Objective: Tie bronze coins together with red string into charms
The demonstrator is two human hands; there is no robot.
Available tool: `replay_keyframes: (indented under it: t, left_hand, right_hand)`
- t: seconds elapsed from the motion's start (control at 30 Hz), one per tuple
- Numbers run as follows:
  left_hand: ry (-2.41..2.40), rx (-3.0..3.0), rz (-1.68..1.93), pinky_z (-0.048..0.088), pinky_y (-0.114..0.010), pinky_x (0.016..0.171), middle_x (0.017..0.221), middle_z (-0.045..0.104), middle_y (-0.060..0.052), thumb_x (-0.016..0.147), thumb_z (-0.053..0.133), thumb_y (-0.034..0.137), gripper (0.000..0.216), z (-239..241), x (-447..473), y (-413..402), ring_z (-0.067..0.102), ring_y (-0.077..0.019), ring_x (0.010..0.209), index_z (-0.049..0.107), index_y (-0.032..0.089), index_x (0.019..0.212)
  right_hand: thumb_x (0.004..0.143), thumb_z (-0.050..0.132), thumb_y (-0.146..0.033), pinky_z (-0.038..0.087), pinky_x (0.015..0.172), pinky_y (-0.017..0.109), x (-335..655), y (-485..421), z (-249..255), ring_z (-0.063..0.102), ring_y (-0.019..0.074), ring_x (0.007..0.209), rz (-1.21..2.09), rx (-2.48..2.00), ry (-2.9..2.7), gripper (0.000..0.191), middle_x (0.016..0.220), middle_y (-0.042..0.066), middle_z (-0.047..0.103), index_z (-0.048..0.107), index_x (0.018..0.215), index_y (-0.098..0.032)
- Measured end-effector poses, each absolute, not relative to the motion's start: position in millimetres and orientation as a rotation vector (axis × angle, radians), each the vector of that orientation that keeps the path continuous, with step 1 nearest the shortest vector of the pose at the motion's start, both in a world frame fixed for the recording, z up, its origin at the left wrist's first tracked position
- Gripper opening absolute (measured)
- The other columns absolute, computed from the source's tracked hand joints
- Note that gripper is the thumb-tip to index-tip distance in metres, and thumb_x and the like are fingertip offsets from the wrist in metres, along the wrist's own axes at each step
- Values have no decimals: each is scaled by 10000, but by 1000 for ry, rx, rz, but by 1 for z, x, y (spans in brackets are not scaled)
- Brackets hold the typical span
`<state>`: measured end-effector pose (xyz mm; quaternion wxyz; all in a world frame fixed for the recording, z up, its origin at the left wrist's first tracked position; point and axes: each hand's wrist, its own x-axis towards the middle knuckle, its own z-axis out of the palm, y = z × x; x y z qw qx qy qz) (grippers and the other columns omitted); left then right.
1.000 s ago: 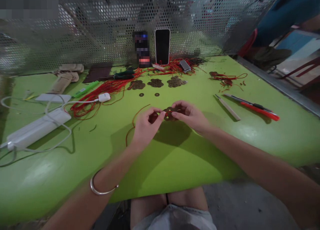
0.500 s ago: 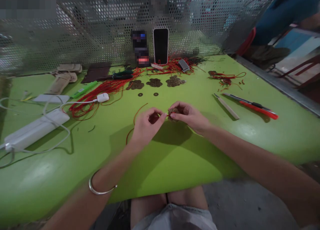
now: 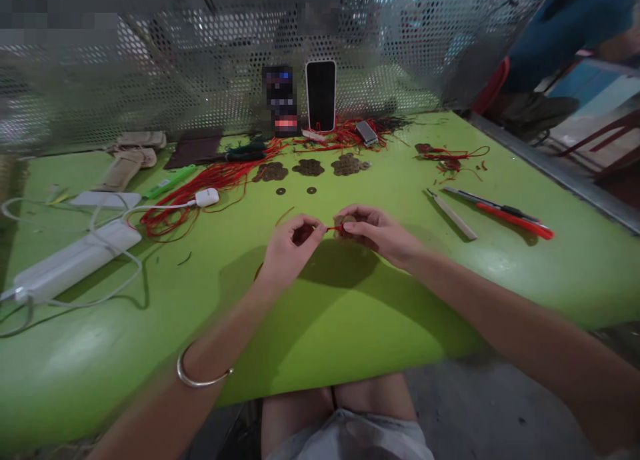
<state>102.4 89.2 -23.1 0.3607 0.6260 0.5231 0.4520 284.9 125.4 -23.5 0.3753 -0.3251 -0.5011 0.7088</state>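
Observation:
My left hand point(image 3: 295, 247) pinches a red cord point(image 3: 333, 229) between thumb and fingertips, and the cord runs taut to my right hand. Between its thumb and curled fingers, my right hand point(image 3: 377, 232) grips a cluster of dark coins point(image 3: 340, 223), partly covered by the fingers. Both hands are raised over the green table point(image 3: 320, 340). Beyond them lie two single holed coins, a left one point(image 3: 281, 191) and a right one point(image 3: 312, 191). Behind these are several coin piles, among them a middle pile point(image 3: 308, 167) and a right pile point(image 3: 349, 165).
A bundle of red cords point(image 3: 215, 180) and a white power strip point(image 3: 75, 260) lie on the left. To the right are a pale-handled tool point(image 3: 453, 215) and a red cutter point(image 3: 515, 220). A phone point(image 3: 321, 97) leans on the perforated metal screen point(image 3: 220, 80). Someone in blue point(image 3: 565, 37) is at far right.
My left hand has drawn slightly left from the coins, and more taut red cord shows between the hands. The loose cord beside my left hand has slid mostly behind it.

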Motion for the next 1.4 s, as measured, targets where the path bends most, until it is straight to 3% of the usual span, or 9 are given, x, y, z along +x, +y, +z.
replay_keyframes:
  t: [0.27,0.77,0.87,0.97,1.1,1.4]
  left_hand:
    - [1353,1583,1160,335,-213,500,606,525,19,784,603,336,168,-23,105,92,438,-90,553,611,177,732]
    - [1474,1755,916,423,-280,550,642,581,2,777,592,304,123,-31,103,96,514,-133,585,593,185,742]
    - [1602,1955,839,467,-342,646,714,615,-13,764,618,245,62,-28,100,96,552,-169,677,602,187,749]
    - [1699,2101,1015,457,-415,844,925,641,-43,789,588,162,91,-21,96,94,564,-210,930,603,187,875]
    - [1591,2124,1305,445,-375,904,1014,622,-59,860,457,100,189,-9,96,88,559,-176,1003,567,177,993]
    - [1356,2007,947,488,-314,814,1029,653,-48,902,464,282,182,-13,109,80,599,-169,967,566,191,1021]
  right_hand:
    - [680,762,-239,501,777,226,284,127,-29,631,72,732,1868,-776,-1298,231,825,-15,680,665,887,-201]
    - [681,768,-239,500,649,191,284,127,-31,619,69,662,1893,-625,-1321,225,728,-29,662,651,865,-184]
    - [678,769,-257,504,691,214,284,129,-34,625,77,686,1845,-684,-1359,241,758,-20,667,655,879,-190]
    - [663,776,-271,502,735,240,285,131,-35,625,84,709,1783,-798,-1363,265,810,-10,669,653,885,-194]
    - [645,778,-272,496,732,251,286,132,-34,607,87,704,1703,-872,-1351,272,796,-12,651,641,865,-190]
    - [656,710,-176,470,647,223,284,126,-29,566,75,655,1710,-793,-1450,191,751,-13,604,598,811,-171]
